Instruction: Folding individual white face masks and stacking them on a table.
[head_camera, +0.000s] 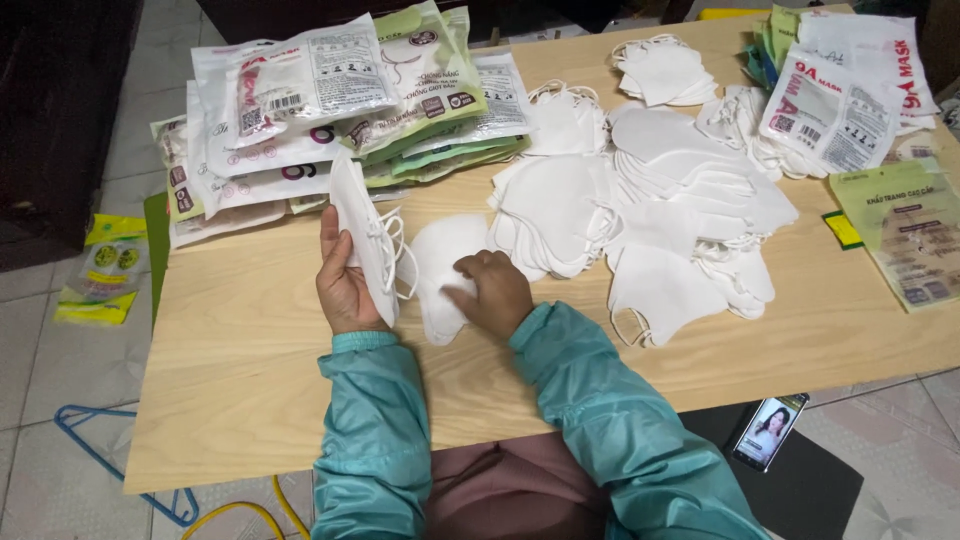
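Wooden table (240, 340): left hand (342, 280) grips stacked masks (362, 235), right hand (495, 292) presses one mask (438, 262).

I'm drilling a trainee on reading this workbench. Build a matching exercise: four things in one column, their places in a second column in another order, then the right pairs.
Things:
1. stack of masks on edge
2. single flat mask
3. phone
4. blue hanger

Places:
A. on the tiled floor, left of the table
B. held upright in the left hand
C. on a dark surface below the table's near right edge
D. lying on the table under the right hand

Pairs: 1-B, 2-D, 3-C, 4-A
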